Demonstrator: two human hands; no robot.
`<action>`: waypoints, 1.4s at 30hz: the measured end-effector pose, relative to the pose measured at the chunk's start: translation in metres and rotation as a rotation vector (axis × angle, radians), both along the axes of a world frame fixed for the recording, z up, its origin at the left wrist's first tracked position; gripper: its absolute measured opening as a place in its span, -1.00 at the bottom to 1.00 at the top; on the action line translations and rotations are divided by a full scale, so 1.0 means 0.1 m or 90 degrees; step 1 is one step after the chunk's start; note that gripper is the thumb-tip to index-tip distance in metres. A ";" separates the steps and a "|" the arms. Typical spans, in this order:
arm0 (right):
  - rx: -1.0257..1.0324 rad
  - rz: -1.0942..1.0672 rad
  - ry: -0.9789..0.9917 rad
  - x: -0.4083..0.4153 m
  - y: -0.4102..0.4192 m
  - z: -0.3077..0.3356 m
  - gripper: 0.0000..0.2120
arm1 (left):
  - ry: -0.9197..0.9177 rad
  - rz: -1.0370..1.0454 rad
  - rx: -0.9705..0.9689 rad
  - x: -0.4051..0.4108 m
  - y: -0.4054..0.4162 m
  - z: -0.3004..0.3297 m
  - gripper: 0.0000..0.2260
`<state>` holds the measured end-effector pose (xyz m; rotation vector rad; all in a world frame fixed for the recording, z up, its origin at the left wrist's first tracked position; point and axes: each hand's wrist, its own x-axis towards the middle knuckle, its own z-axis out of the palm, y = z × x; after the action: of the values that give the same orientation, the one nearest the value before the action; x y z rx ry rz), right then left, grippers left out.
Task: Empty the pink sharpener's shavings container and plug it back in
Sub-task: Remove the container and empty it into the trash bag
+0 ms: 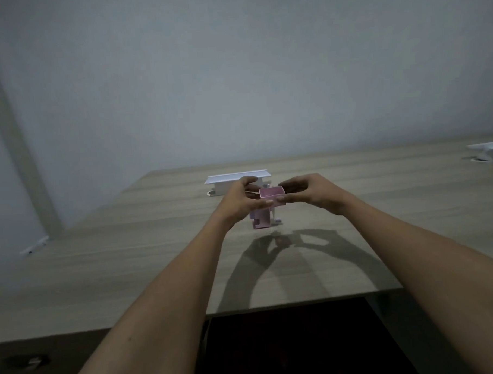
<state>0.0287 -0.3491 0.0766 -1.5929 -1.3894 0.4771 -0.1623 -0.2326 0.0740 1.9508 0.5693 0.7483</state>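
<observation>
Container: a small pink rectangular plastic shavings drawer, open side up, held in the air above the table, between both hands; whether any shavings lie inside cannot be told in this dim light.
Sharpener: the pale pink boxy plastic sharpener body stands on the table just below the drawer, with a white crank or clamp part at its right side; the drawer is out of it.
Left hand: the left hand pinches the drawer's left end, thumb on the near wall, fingers curled behind.
Right hand: the right hand grips the drawer's right end with thumb and fingertips.
Step, as judged: drawer is free, either about to be tipped out or about to go back in.
Risk: tipped here, any shavings would fall on the table or the sharpener, since no bin is visible.
Risk: pushed in crooked, the drawer could jam, or shove the light body over because no hand steadies it.
Behind: a white rectangular plastic box with a flat overhanging lid stands just behind the hands, close enough to be knocked by a forward move.
Room: the grey wood-grain table lies bare to left, right and near side.
Edges: the near edge is well towards the person; another white object sits far right.
</observation>
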 end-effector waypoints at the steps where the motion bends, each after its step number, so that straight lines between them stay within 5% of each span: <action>1: 0.006 -0.012 0.004 0.05 -0.12 0.01 -0.48 | -0.003 -0.017 -0.003 0.08 -0.10 0.00 -0.24; 25: -0.010 -0.404 0.071 0.84 -3.79 -0.40 -0.44 | 0.008 -0.395 0.006 1.94 -2.84 -0.50 -0.31; 42: -0.113 -0.462 0.350 0.44 -4.43 -2.62 -0.44 | 0.208 -0.422 -0.147 1.48 -3.51 -2.49 -0.36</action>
<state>0.0727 -0.7919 -0.1858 -1.7932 -0.3243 0.5394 -0.0140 -0.5838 -0.1746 1.8830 0.1562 -0.0504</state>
